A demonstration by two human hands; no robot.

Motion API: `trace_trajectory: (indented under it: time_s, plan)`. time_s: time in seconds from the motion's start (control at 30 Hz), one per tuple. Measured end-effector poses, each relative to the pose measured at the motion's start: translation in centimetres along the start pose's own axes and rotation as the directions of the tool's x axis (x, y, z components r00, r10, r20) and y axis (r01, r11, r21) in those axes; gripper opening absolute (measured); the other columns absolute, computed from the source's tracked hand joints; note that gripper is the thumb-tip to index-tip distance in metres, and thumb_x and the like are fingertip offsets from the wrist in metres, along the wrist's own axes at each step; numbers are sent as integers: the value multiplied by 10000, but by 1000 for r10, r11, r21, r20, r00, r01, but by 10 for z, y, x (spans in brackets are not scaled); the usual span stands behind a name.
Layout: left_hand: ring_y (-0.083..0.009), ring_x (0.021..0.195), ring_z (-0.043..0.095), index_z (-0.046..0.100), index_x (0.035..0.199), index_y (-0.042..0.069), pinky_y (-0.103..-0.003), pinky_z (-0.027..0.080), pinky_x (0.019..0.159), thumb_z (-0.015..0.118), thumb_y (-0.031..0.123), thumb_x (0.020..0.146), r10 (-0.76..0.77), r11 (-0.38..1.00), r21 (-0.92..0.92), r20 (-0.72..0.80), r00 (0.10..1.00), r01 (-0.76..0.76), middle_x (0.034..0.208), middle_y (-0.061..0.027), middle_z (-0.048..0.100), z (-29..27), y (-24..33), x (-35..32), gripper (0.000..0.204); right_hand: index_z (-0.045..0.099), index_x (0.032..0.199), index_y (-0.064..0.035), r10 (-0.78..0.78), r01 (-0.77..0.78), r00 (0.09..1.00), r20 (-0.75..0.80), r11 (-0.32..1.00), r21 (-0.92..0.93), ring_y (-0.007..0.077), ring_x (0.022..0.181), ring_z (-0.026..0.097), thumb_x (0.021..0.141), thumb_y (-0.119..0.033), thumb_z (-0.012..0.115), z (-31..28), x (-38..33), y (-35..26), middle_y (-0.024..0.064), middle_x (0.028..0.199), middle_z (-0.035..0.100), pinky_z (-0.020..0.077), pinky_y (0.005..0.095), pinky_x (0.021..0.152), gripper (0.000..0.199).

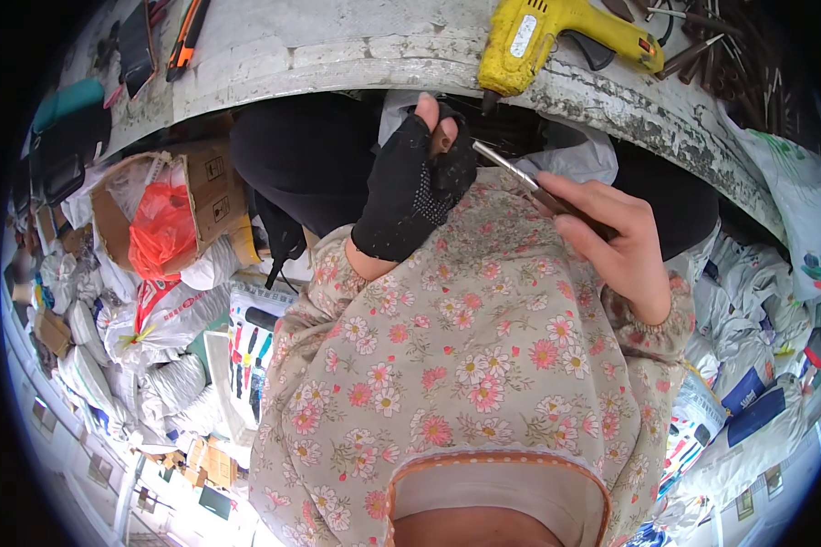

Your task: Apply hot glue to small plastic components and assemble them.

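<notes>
Right at the fingertips: the bare right hand point(616, 242) is pinched closed around a thin metal tool point(511, 173), a slim silvery rod that angles up and to the left from the grip, in the upper middle of the frame. Its free tip sits just beside the left hand point(410, 182), which wears a black fingerless glove with a dotted palm; those fingers are curled in tight, the bare thumb sticking up, and whether they hold anything small I cannot tell. Both hands meet just under the workbench edge point(337, 64), pale and chipped, curving across the top of the frame. On it, directly above the hands, a yellow glue gun point(538, 36) lies with its nozzle pointing down over the rim. Below the hands, floral sleeves point(465, 365) fill the centre. Over at the left, an open cardboard box point(205, 196) holds a red plastic bag point(160, 228), white sacks heaped under it
</notes>
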State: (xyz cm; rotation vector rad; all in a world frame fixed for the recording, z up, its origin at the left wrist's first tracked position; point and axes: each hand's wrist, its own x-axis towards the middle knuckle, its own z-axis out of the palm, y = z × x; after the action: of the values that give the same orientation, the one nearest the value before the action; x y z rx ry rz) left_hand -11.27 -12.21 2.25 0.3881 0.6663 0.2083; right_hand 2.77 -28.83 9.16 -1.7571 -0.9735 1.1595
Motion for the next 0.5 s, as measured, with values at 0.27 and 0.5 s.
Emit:
trace_trajectory:
  time_s: [0.27, 0.5]
  plan:
    - [-82, 477, 369, 470, 706, 108, -218, 291, 450, 420, 378, 946, -51, 991, 114, -196, 979, 75, 544, 21, 398, 11, -1, -8, 365, 614, 1118, -61, -138, 140, 990, 27, 983, -115, 190, 654, 555, 784, -51, 622, -1, -1, -9, 101, 760, 596, 438, 281, 613, 334]
    - [-46, 554, 431, 552, 758, 41, -215, 355, 516, 519, 241, 911, 377, 707, 657, -33, 926, -264, 612, 24, 483, 14, 1, -34, 254, 622, 1092, -62, -138, 163, 983, 123, 961, -223, 159, 596, 518, 751, 0, 622, 0, -2, -25, 78, 715, 556, 410, 273, 545, 347]
